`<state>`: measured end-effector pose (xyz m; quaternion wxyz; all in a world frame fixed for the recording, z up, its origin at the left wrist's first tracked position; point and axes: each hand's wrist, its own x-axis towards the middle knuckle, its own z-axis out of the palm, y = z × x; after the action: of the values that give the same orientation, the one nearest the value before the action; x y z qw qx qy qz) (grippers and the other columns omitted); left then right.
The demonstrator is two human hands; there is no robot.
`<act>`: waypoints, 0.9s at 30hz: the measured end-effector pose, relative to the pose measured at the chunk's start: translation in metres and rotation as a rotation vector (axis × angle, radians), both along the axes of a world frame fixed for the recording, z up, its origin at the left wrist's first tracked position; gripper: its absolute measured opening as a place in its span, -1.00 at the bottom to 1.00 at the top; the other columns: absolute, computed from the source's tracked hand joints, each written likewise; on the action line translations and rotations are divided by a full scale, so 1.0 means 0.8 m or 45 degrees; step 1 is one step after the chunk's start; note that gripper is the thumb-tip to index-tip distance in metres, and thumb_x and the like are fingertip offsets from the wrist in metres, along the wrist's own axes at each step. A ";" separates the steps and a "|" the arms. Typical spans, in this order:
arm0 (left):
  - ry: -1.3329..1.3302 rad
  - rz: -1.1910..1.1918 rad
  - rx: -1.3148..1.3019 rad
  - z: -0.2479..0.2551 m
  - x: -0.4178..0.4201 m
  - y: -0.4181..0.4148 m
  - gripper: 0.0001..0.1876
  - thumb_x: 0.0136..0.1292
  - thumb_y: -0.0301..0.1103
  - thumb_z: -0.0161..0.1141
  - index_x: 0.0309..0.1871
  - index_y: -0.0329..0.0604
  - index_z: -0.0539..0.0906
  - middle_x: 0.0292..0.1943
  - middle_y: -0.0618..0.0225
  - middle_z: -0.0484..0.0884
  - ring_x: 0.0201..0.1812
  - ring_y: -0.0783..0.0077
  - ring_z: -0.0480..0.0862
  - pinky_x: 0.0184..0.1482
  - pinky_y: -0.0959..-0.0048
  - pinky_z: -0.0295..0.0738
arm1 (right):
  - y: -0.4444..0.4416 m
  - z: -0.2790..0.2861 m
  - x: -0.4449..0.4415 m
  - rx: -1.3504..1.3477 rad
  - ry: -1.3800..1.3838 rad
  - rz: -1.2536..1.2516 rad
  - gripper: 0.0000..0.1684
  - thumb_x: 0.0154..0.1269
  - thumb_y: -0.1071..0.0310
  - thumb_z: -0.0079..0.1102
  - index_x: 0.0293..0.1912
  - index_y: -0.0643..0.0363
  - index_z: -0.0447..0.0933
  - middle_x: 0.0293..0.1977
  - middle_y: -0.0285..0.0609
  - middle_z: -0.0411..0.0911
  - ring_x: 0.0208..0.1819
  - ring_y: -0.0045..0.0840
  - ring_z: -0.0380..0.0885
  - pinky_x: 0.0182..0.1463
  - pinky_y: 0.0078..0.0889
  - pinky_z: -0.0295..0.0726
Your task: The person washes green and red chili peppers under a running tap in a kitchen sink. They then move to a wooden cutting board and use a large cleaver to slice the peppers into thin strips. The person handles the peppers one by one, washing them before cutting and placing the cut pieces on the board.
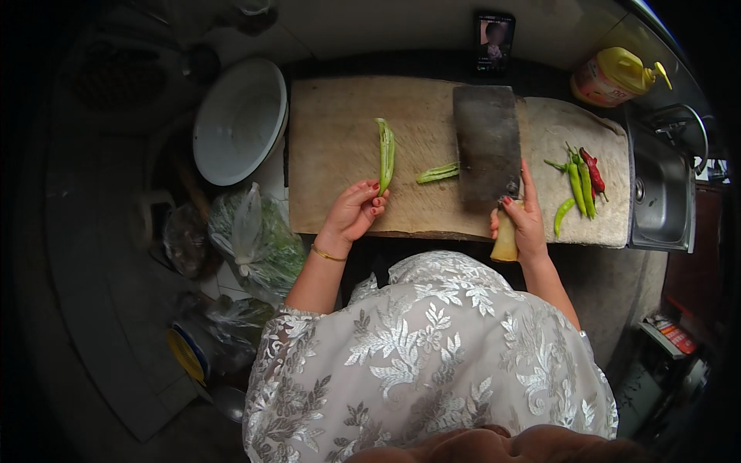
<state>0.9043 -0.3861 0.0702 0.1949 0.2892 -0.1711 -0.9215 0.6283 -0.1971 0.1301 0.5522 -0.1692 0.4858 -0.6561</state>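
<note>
My left hand (359, 209) pinches the lower end of a split green pepper half (386, 151), which points away from me over a large wooden cutting board (330, 104). In my right hand (525, 223) is the pale handle of a cleaver (487, 139), its broad dark blade above the right part of the board. Another green pepper half (437, 173) lies on the board, its right end at the blade's left edge. To the right, several whole green peppers (575, 184) and a red pepper (593, 171) lie on a pale cloth (608, 226).
A white enamel basin (240, 121) stands left of the board, with clear plastic bags of greens (260, 243) below it. At the right are a metal sink (660, 214) and a yellow pump bottle (613, 75). A phone (495, 43) leans at the back wall.
</note>
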 end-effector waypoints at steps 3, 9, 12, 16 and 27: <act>-0.062 0.073 -0.030 0.003 0.002 -0.004 -0.83 0.37 -0.54 0.06 -0.01 -0.33 0.51 -0.22 0.15 0.62 -0.38 0.56 0.57 -0.36 0.61 0.51 | 0.013 0.003 -0.010 -0.001 0.035 -0.063 -0.14 0.41 0.52 -0.08 0.52 -0.21 -0.19 -0.32 -0.20 0.47 -0.51 -0.57 0.50 -0.50 -0.50 0.58; -0.593 0.374 -0.577 0.003 0.017 -0.044 -0.84 0.31 -0.56 0.15 -0.06 -0.31 0.53 -0.29 0.22 0.65 -0.42 0.57 0.58 -0.41 0.62 0.52 | 0.039 0.000 -0.025 0.010 0.047 -0.198 -0.13 0.40 0.50 -0.08 0.53 -0.19 -0.22 -0.19 -0.18 0.45 -0.53 -0.55 0.48 -0.50 -0.51 0.56; -0.941 0.460 -0.826 0.005 0.013 -0.067 -0.87 0.28 -0.56 0.17 -0.12 -0.34 0.55 -0.34 0.28 0.64 -0.47 0.62 0.55 -0.49 0.63 0.46 | 0.051 -0.003 -0.030 0.049 0.038 -0.246 -0.13 0.40 0.49 -0.07 0.53 -0.18 -0.23 -0.17 -0.16 0.45 -0.54 -0.54 0.46 -0.50 -0.51 0.56; -1.400 0.427 -1.235 -0.001 0.013 -0.086 -0.80 0.24 -0.46 0.24 -0.11 -0.36 0.59 -0.35 0.22 0.64 -0.47 0.47 0.57 -0.43 0.51 0.51 | 0.058 0.001 -0.031 0.111 0.085 -0.256 -0.14 0.41 0.43 -0.08 0.53 -0.21 -0.24 -0.38 -0.19 0.44 -0.54 -0.55 0.46 -0.52 -0.54 0.55; -1.446 0.263 -2.305 0.030 -0.065 -0.016 -0.63 0.12 -0.49 0.23 0.03 -0.27 0.51 0.08 0.02 0.39 0.12 0.01 0.43 0.17 0.22 0.37 | 0.083 -0.015 -0.054 0.135 -0.038 -0.184 -0.42 0.42 0.41 -0.03 0.37 0.14 0.12 -0.32 -0.16 0.51 -0.52 -0.57 0.51 -0.50 -0.51 0.57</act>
<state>0.8522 -0.3987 0.0945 0.3056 0.4362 -0.8307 -0.1619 0.5850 -0.1309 0.1181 0.5188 -0.0943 0.5227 -0.6699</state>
